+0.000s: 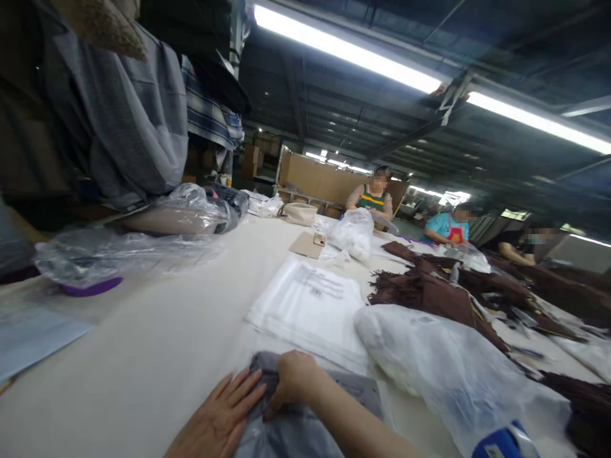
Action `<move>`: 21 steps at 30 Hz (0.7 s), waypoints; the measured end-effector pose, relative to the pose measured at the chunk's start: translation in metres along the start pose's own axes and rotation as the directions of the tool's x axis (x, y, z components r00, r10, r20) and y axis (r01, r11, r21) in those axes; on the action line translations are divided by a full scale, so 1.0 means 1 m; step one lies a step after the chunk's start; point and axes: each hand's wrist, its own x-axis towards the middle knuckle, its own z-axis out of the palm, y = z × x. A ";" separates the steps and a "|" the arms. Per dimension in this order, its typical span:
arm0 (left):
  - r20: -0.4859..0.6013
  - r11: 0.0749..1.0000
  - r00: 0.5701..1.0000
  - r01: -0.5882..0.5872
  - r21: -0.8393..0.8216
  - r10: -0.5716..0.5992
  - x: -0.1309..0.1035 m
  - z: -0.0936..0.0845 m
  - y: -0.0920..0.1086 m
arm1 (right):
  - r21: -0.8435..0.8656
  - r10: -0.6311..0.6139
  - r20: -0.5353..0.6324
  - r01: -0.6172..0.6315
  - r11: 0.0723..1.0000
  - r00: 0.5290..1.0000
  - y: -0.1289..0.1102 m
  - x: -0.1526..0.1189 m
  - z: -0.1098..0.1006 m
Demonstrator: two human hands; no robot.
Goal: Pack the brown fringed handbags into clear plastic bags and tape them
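A grey, slightly shiny bag (286, 439) lies at the table's near edge. Whether it is grey plastic or cloth under a clear film, I cannot tell. My left hand (222, 410) rests on its left side, fingers stretched out and lying flat. Across the bag's upper part reaches my right hand (296, 378), with curled fingers and thumb closed on the grey material. The fingertips are partly hidden. Just beyond lies a flat stack of clear printed plastic bags (310, 305). A grey sheet with dark marks (358, 391) shows to the right of my right hand.
On the right are a large translucent plastic bag (429, 356), a blue object (501, 442) and brown fringed cloths (443, 299). Clear bags (128, 251) and a purple ring (93, 287) lie left. Cardboard (308, 245) lies farther back. Several people (375, 197) work across the table.
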 end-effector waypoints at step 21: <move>0.539 -0.498 -0.036 0.437 -0.749 -0.842 -0.056 -0.086 0.112 | -0.615 -0.502 -0.712 -0.091 0.783 0.490 0.063 -0.133 0.177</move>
